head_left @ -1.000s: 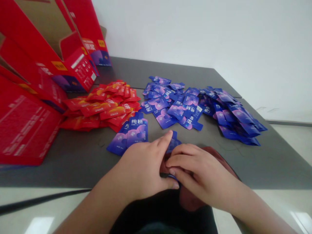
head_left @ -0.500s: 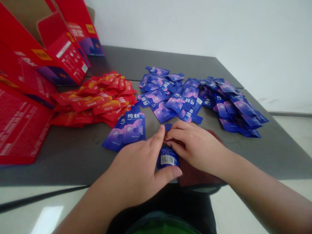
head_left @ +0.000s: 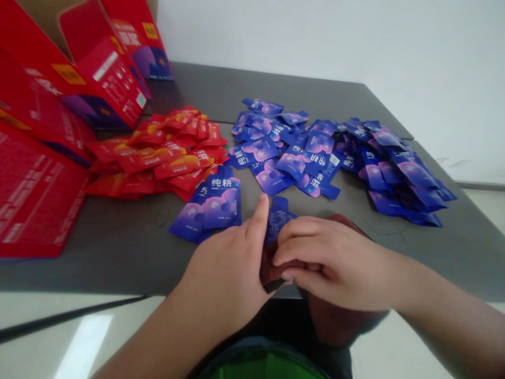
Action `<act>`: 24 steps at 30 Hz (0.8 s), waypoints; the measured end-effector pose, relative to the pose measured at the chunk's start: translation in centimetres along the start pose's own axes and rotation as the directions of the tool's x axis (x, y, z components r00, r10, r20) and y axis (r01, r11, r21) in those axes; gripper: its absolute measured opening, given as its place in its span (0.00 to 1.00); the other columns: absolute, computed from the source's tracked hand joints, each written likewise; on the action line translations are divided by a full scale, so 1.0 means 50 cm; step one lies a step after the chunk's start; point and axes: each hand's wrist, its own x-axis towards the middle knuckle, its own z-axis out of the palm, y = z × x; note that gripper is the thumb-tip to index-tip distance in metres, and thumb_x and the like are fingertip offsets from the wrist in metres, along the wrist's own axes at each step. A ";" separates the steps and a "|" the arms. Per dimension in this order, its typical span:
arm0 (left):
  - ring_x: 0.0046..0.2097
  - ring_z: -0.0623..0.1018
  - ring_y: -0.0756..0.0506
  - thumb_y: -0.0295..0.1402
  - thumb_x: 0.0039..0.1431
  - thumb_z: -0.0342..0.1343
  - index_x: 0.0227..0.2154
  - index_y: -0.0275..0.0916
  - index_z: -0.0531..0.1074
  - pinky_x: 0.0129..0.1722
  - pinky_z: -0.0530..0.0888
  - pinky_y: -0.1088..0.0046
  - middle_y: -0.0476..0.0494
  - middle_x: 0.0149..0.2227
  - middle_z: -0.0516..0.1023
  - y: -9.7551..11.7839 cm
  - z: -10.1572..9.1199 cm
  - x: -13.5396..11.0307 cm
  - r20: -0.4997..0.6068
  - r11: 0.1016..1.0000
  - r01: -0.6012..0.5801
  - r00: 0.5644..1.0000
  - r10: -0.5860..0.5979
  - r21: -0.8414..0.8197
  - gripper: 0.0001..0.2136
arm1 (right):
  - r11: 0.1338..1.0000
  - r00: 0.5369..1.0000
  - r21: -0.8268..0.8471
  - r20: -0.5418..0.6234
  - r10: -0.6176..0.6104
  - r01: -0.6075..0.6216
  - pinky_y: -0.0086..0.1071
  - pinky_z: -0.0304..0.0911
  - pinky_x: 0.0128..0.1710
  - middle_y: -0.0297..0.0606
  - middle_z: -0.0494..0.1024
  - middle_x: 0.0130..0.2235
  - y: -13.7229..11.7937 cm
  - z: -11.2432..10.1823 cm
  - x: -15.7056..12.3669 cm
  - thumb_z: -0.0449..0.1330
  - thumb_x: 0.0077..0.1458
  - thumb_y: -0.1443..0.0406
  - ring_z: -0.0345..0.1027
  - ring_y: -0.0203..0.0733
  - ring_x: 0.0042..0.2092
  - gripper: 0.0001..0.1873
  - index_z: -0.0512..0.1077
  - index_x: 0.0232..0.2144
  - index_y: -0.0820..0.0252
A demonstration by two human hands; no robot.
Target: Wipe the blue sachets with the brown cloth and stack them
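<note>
A blue-purple sachet [head_left: 278, 220] with small print facing up lies on the table between my hands, its lower part covered. My right hand [head_left: 335, 260] has its fingers curled round a reddish-brown cloth [head_left: 335, 318], which lies over the lower end of the sachet and hangs past the table edge. My left hand [head_left: 226, 268] rests along the sachet's left side with the index finger stretched out; its thumb is hidden by the cloth. Just left of it lie two overlapping blue-purple sachets [head_left: 223, 202], printed fronts up.
Red sachets [head_left: 158, 158] are heaped at the left, beside large red cartons [head_left: 106, 79], one with its flap raised. Two heaps of blue-purple sachets, a middle one [head_left: 284, 142] and a right one [head_left: 402, 168], lie farther back on the grey table [head_left: 118, 263]. A white wall stands behind.
The cloth in my right hand has come down toward me, over the sachet's lower part and barcode. The sachet's upper part now shows. My left thumb has gone under the cloth.
</note>
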 end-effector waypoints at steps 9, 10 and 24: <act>0.52 0.86 0.30 0.53 0.59 0.72 0.78 0.35 0.42 0.45 0.82 0.58 0.29 0.58 0.83 0.003 0.003 -0.002 -0.030 0.997 0.046 0.999 -0.045 0.056 0.58 | 0.982 0.994 -0.161 -0.059 0.095 -0.103 0.39 0.68 0.52 0.37 0.78 0.45 0.018 0.012 0.020 0.61 0.73 0.64 0.73 0.43 0.49 0.05 0.78 0.42 0.55; 0.52 0.86 0.30 0.53 0.59 0.72 0.78 0.35 0.43 0.46 0.81 0.59 0.29 0.58 0.83 0.004 0.003 -0.002 -0.038 0.997 0.045 0.998 -0.043 0.057 0.57 | 0.974 0.990 -0.189 -0.087 0.111 -0.126 0.39 0.69 0.51 0.37 0.78 0.45 0.025 0.009 0.024 0.61 0.73 0.64 0.74 0.44 0.49 0.05 0.78 0.43 0.55; 0.57 0.84 0.27 0.54 0.62 0.69 0.78 0.28 0.44 0.48 0.80 0.55 0.22 0.65 0.77 0.012 0.003 -0.003 -0.009 0.995 0.064 0.998 -0.063 0.078 0.56 | 0.928 0.917 -0.249 -0.358 0.178 -0.277 0.43 0.71 0.55 0.40 0.83 0.48 0.031 -0.010 0.019 0.62 0.69 0.68 0.77 0.49 0.52 0.09 0.80 0.49 0.55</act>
